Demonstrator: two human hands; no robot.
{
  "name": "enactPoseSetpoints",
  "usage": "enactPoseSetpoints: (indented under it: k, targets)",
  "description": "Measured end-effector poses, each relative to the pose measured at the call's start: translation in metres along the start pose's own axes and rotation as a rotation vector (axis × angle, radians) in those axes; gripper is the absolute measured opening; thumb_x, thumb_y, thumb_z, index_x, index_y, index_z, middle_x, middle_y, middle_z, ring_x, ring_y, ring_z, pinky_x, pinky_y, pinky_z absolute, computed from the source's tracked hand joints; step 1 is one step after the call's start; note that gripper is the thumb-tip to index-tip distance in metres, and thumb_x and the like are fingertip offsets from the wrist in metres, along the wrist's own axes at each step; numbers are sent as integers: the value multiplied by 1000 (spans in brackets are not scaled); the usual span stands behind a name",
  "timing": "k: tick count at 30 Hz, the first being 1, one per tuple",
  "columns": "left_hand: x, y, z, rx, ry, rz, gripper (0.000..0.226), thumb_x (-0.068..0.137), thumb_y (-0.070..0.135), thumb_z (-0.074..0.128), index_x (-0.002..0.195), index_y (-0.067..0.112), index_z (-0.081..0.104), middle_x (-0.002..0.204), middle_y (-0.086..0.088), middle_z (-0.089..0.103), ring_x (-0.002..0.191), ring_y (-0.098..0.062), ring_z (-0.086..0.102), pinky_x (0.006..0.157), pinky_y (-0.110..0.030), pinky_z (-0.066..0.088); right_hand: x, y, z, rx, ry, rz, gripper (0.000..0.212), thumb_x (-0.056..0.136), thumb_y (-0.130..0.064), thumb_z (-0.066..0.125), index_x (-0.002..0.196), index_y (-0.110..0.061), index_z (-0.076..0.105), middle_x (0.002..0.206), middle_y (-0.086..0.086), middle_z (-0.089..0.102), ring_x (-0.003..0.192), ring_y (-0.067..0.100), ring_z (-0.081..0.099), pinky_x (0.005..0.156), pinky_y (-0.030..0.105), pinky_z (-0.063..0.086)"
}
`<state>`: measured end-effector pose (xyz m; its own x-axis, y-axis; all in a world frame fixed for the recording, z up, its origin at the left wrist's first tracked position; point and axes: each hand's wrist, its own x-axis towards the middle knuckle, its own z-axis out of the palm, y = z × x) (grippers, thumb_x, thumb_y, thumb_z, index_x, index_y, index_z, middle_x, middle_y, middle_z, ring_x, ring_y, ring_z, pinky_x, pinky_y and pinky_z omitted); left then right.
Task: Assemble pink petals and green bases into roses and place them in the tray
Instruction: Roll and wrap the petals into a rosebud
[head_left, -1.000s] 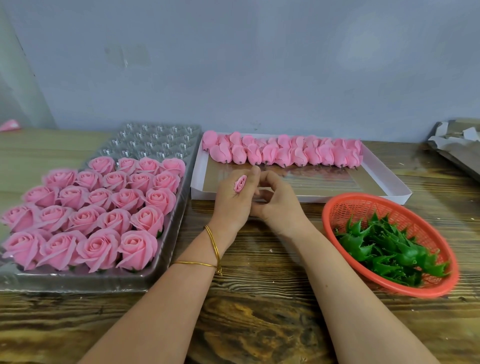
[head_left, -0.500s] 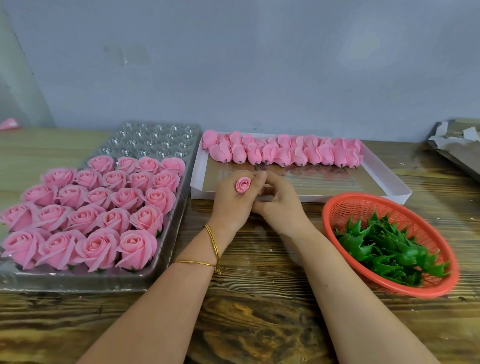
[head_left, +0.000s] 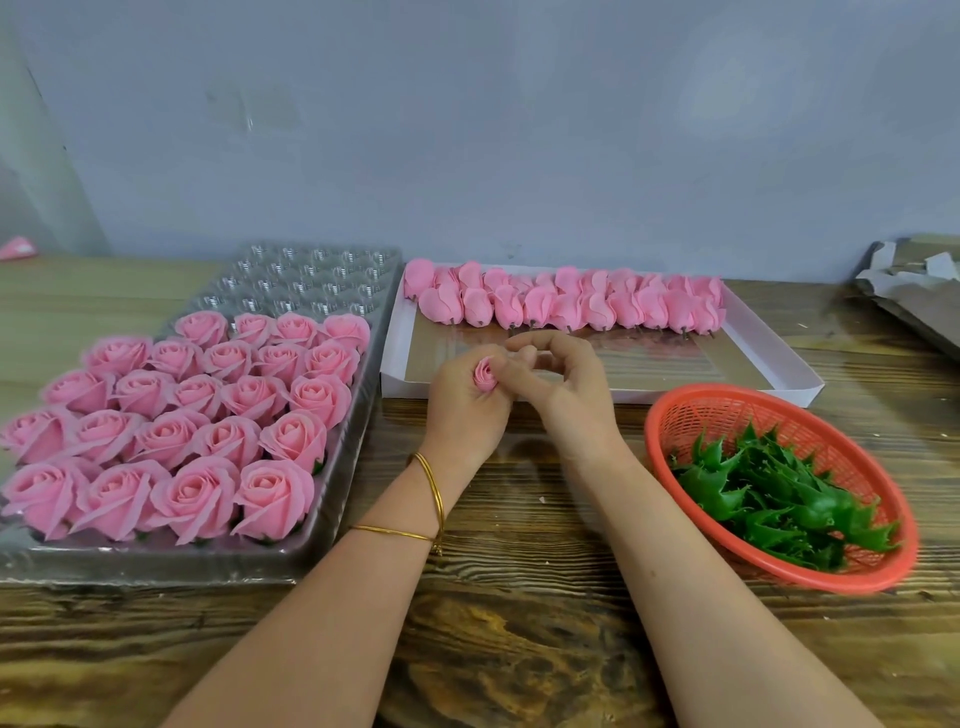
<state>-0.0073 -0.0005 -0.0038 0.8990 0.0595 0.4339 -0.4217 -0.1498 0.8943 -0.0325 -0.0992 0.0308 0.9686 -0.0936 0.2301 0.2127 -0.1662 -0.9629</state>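
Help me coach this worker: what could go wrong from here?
The pink bud, pinched between left hand and right hand, looks soft; too tight a squeeze may crease its petals. The right forearm passes close beside the orange basket, so a reach for green bases could tip it. Setting the rose down might brush finished roses crowding the tray.

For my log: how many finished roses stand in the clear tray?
23 roses, all in the clear tray: rows of 4, 5, 5, 5, 4, back to front. More may be cut off at left.
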Motion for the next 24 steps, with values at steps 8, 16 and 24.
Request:
enactPoseSetpoints:
  k: [8,16,24]
  targets:
    - [-2,2,0,-10,-12,-25,21,85,36,62,67,26,65,64,3,62,64,-16,57,64,-45,50,0,2,2,-4,-6,34,37,62,-35,77,94,-18,70,114,22,61,111,34,59,98,51,48]
    - [-3,3,0,9,-31,10,34,85,29,64,55,22,49,54,9,46,57,-8,44,54,-30,38,1,4,2,-23,-38,16,47,61,-33,76,102,-11,69,113,23,62,111,33,59,98,50,48]
    - [-5,3,0,40,-38,0,38,90,25,64,62,2,54,58,-3,48,60,-13,45,55,-33,39,1,9,2,-1,-76,24,46,63,-34,76,103,-13,68,114,21,61,110,33,61,97,50,50]
